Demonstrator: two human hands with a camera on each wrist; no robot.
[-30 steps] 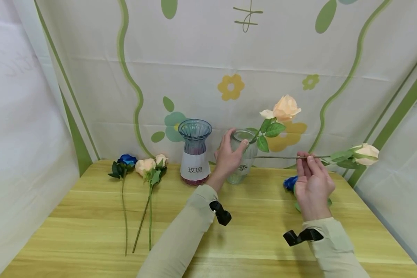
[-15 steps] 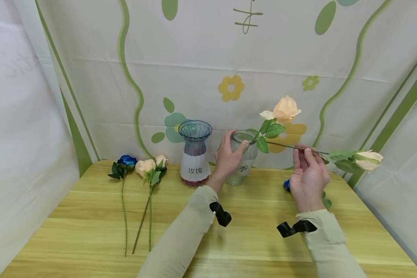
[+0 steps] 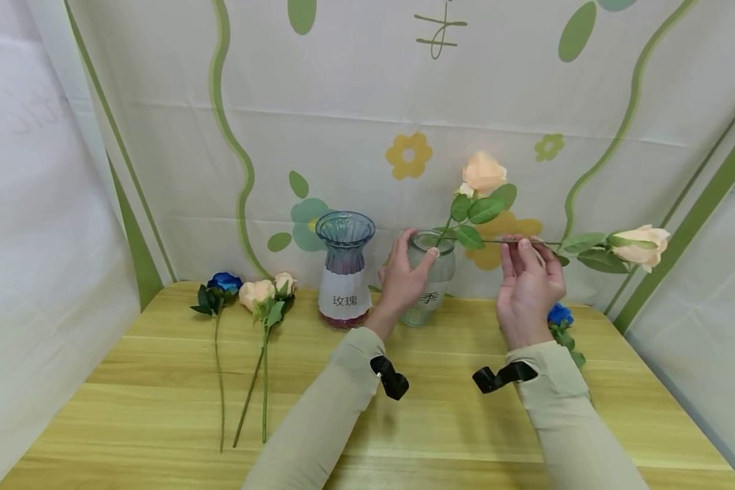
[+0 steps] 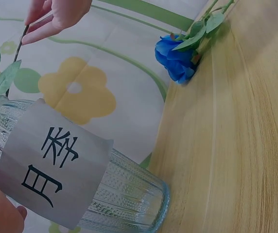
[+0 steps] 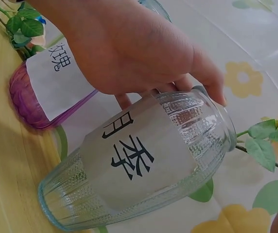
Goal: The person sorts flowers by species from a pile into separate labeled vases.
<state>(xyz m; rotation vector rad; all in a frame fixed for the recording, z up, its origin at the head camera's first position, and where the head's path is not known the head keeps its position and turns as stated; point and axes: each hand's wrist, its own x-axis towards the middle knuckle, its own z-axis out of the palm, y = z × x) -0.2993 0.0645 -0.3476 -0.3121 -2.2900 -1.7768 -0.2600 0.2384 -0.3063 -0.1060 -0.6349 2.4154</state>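
Observation:
My left hand [image 3: 404, 275] grips a clear, ribbed glass vase [image 3: 421, 315] just below its rim, with the thumb at the rim. The vase stands upright and bears a white label [image 5: 129, 150] with black characters. One peach rose [image 3: 484, 173] stands in it, leaning a little right. My right hand [image 3: 529, 292] pinches the stem of another peach rose [image 3: 643, 246], palm turned up. That stem lies nearly level, bloom to the right, its other end by the vase mouth; whether the end is inside, I cannot tell.
Left of the clear vase stands a blue-to-purple glass vase [image 3: 346, 262], also labelled. A blue rose [image 3: 225, 282] and two peach roses [image 3: 257, 296] lie on the table [image 3: 141, 408] at left. Another blue rose [image 4: 175, 58] lies at right, partly behind my right forearm. A printed cloth hangs behind.
My right hand has moved left and up, bringing the held rose's stem to the vase mouth. The rose in the vase has swung left and more upright. My left hand has stayed put.

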